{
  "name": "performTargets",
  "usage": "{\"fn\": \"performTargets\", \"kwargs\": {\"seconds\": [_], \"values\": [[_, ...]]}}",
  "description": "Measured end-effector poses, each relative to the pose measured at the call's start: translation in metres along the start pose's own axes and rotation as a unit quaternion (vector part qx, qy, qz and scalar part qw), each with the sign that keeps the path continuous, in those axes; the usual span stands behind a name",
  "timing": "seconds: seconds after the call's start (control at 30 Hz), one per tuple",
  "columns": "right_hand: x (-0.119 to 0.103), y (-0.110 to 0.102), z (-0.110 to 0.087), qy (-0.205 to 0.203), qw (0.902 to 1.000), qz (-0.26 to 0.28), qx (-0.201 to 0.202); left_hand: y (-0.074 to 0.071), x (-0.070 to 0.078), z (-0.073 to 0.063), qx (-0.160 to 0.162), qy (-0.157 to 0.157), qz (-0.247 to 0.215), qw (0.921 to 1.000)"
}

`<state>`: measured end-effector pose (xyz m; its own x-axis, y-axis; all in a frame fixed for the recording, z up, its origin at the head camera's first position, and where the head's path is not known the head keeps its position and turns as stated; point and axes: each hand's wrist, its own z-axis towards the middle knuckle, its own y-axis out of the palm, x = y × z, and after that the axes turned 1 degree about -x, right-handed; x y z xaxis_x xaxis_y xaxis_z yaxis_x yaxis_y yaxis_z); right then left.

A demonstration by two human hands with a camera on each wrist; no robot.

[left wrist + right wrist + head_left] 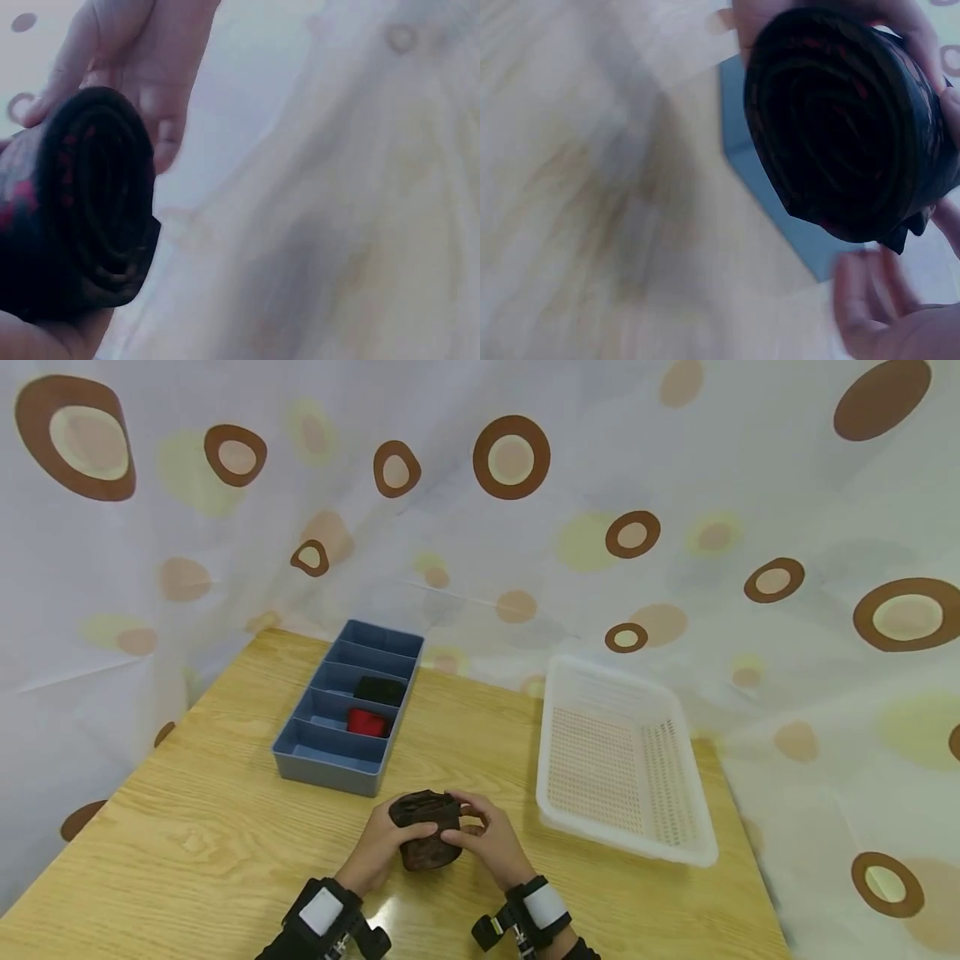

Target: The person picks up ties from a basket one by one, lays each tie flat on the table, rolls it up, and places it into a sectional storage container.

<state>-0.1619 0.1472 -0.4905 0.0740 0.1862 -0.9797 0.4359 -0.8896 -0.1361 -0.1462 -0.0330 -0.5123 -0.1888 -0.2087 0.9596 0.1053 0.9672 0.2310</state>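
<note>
A rolled-up dark cloth with reddish patterning is held between both hands, close over the front of the wooden table. My left hand grips its left side, thumb laid across the front. On the right side, my right hand holds the roll between thumb and fingertips. Spiral layers of the cloth face the left wrist camera. From the right wrist, the other end of the roll shows, with a small loose corner sticking out below. The right hand's lower fingers are blurred there.
Behind the hands, to the left, stands a blue-grey divided box. A red folded cloth and a dark green one lie in separate compartments. A white perforated basket stands on the right. A patterned curtain hangs behind the table.
</note>
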Motion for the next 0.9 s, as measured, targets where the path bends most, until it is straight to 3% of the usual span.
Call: {"fn": "performTargets", "kwargs": {"seconds": [0.2,0.47,0.57,0.63,0.7,0.73,0.83,0.9], "values": [[-0.015,0.011,0.013,0.004,0.9978,0.040,-0.054,-0.009,0.009,-0.002,0.064,0.034,-0.022,0.9971],[-0.022,0.026,0.023,0.000,0.9995,0.032,0.008,-0.014,0.011,-0.004,0.069,0.032,-0.034,0.9965],[-0.027,0.031,0.032,-0.010,0.9993,0.034,0.013,-0.018,0.017,-0.006,0.074,0.034,0.003,0.9967],[-0.035,0.035,0.041,-0.022,0.9991,0.026,0.025,-0.023,0.023,-0.006,0.088,0.058,0.041,0.9936],[-0.044,0.039,0.054,-0.053,0.9974,0.003,0.049,-0.030,0.030,-0.005,0.120,0.099,0.093,0.9835],[-0.049,0.042,0.062,-0.073,0.9951,-0.017,0.064,-0.035,0.033,-0.004,0.142,0.123,0.124,0.9744],[-0.061,0.048,0.089,-0.135,0.9798,-0.103,0.105,-0.054,0.038,-0.001,0.207,0.181,0.218,0.9365],[-0.066,0.054,0.106,-0.164,0.9670,-0.163,0.107,-0.067,0.038,0.001,0.241,0.183,0.290,0.9079]]}}
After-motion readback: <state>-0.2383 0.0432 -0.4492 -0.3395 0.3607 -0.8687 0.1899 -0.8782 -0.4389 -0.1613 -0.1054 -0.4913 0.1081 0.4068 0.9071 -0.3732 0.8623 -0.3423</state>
